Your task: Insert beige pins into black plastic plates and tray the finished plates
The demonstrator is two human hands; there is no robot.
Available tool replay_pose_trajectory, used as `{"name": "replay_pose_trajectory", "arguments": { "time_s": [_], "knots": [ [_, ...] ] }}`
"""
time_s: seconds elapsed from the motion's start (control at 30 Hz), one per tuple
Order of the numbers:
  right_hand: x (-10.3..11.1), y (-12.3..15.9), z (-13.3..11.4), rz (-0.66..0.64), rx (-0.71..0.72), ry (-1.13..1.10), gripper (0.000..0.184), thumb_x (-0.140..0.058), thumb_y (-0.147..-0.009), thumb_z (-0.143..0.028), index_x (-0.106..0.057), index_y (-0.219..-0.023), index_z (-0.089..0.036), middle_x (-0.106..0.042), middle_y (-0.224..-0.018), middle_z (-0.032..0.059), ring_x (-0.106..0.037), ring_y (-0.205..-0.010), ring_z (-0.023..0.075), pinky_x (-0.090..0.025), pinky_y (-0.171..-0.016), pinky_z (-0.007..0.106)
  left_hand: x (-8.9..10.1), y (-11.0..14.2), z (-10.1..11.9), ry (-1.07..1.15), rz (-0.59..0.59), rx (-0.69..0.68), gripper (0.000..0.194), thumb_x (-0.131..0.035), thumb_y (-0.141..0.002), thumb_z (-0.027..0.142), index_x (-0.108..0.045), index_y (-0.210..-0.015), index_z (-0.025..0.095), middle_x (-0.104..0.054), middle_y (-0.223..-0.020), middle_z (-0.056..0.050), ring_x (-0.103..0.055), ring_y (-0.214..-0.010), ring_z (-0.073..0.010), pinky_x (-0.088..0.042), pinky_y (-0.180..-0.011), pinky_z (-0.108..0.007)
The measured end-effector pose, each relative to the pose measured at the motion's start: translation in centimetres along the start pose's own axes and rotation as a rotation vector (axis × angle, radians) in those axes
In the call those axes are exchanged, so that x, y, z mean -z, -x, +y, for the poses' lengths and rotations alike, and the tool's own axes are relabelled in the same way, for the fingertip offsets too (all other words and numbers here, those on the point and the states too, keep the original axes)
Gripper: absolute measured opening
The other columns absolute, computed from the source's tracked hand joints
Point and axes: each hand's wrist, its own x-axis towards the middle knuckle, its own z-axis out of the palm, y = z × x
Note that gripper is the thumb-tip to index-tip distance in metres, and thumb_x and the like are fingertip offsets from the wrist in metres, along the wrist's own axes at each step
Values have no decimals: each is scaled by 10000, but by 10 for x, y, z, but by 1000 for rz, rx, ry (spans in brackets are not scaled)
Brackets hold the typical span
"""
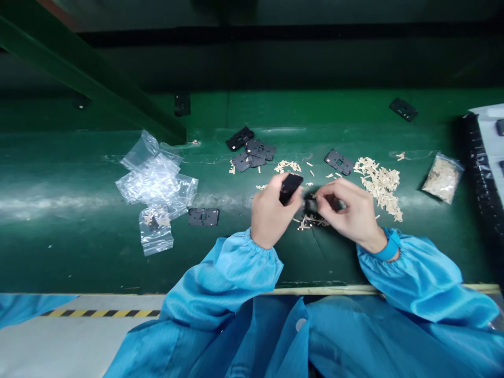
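Note:
My left hand (pixel 271 212) grips a black plastic plate (pixel 290 188) upright between thumb and fingers. My right hand (pixel 346 207) pinches a small dark part (pixel 311 206) close to that plate, and my fingers hide most of it. Just below the hands lies a small scatter of beige strips (pixel 311 221). A larger heap of the same strips (pixel 378 184) sits beyond my right hand. Several black perforated plates (pixel 252 152) lie in a loose group ahead of my left hand, and a single plate (pixel 339 161) lies ahead of my right hand.
Crumpled clear plastic bags (pixel 155 178) lie on the green belt (pixel 79 252) to the left, beside another black plate (pixel 203 217). A bag of beige strips (pixel 443 178) lies at right, near a black-edged tray (pixel 484 147). A green beam (pixel 79 68) crosses the upper left.

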Motion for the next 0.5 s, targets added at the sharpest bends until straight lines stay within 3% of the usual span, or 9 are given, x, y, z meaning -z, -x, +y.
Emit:
{"name": "replay_pose_trajectory", "arguments": {
  "time_s": [0.13,0.2,0.33,0.5],
  "knots": [
    [12,-7,11,-66,-17,24,124,-590,-897,-94,-636,-849,-199,-654,-806,28,-605,-722,167,-484,-661,306,6,-9,-3,-30,43,63,189,-671,-932,338,-702,-1093,244,-789,-895,15,-749,-817,-163,-564,-762,-268],
    [17,-9,14,-148,16,20,117,-579,-921,-106,-647,-883,-193,-658,-836,39,-607,-744,169,-489,-683,307,7,-9,-2,-40,-19,43,186,-712,-904,331,-712,-1067,241,-794,-931,10,-753,-853,-174,-570,-789,-278],
    [19,-9,14,-291,87,22,118,-549,-965,-141,-660,-951,-177,-652,-894,69,-609,-789,182,-501,-704,313,6,-4,2,92,-196,-41,320,-704,-874,157,-675,-1172,267,-797,-1090,31,-761,-998,-158,-578,-915,-274],
    [17,-7,10,-347,111,79,136,-535,-981,-161,-665,-944,-173,-634,-874,64,-601,-762,180,-499,-688,312,4,1,4,125,-298,-50,323,-713,-886,202,-653,-1197,260,-808,-1039,26,-773,-971,-164,-590,-899,-285]
  ]
}}
